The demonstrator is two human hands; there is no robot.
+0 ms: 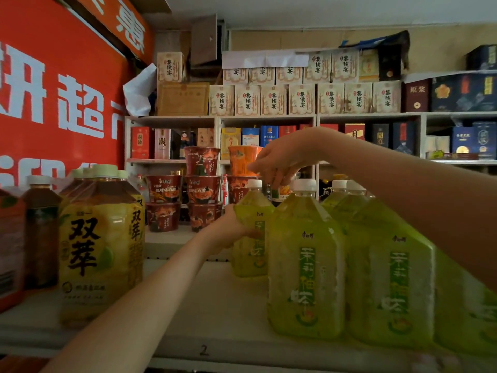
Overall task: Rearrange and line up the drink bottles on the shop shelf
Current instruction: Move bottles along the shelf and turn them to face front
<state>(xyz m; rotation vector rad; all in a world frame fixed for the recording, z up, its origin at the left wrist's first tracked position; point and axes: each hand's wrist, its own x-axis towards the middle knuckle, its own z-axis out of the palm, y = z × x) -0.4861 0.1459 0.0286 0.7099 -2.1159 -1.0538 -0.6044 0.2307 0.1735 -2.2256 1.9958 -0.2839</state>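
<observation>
A pale flat shelf board, marked 2 on its front lip, carries green square plastic bottles with white caps. The rear bottle sits in the fingers of the left hand, the others just right of them. Well left of those fingers stand yellow plastic bottles and a dark brown bottle.

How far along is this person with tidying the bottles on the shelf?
Partway. Done: the yellow bottles stand grouped at the left and the front green bottles form a row at the right. In hand: the left hand grips the back green bottle, set apart behind the row; the right hand reaches over the caps, its grasp unclear. Left: probably bringing that bottle into line.
</observation>
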